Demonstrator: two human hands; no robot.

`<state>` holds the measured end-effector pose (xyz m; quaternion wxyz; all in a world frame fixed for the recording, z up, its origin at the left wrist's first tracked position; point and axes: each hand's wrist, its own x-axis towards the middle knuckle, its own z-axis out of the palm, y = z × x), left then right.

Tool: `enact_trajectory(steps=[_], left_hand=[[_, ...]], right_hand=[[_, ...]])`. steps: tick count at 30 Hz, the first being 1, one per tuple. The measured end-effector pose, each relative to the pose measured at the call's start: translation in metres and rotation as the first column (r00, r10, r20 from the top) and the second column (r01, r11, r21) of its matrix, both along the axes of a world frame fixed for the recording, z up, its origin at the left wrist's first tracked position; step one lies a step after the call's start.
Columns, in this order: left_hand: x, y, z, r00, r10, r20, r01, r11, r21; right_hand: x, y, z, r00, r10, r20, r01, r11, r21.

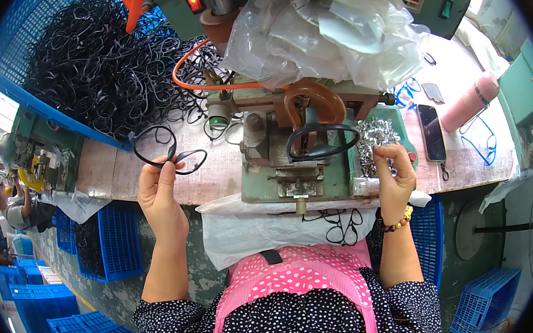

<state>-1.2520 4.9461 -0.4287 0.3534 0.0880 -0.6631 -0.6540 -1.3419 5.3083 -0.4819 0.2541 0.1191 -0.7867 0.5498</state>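
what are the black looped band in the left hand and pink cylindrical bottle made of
Black looped band: probably rubber or soft plastic, slightly glossy; thin strands curve smoothly. Pink cylindrical bottle: perhaps coated metal or plastic, satin, given soft highlights.

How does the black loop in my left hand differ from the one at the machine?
The held loop is pinched in your left hand; the front loop sits at the machine. The held loop shows several rings; the front loop forms one wide oval. Both are black.
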Motion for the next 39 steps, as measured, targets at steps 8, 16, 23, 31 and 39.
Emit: enact_trajectory(steps=[8, 16, 23, 31, 39], left_hand=[[-0.024, 0.069, 0.053, 0.839, -0.513, -0.183, 0.531, 0.844, 0.068], [-0.043, 0.072, 0.067, 0.927, -0.294, -0.234, 0.299, 0.954, -0.016], [-0.039, 0.077, 0.059, 0.925, -0.305, -0.228, 0.288, 0.952, -0.103], [-0.035, 0.114, 0.042, 0.882, -0.469, -0.037, 0.379, 0.754, -0.536], [-0.038, 0.115, 0.041, 0.897, -0.442, 0.016, 0.367, 0.724, -0.584]], right_hand=[[0.002, -0.044, 0.051, 0.962, 0.270, -0.031, -0.265, 0.906, -0.330], [0.014, -0.092, 0.063, 0.893, 0.447, 0.055, -0.390, 0.829, -0.400], [0.010, -0.101, 0.059, 0.835, 0.543, 0.088, -0.398, 0.707, -0.585], [0.009, -0.068, 0.060, 0.878, 0.465, 0.110, -0.363, 0.798, -0.480], [0.007, -0.009, 0.050, 0.997, 0.043, -0.067, -0.064, 0.931, -0.359]])
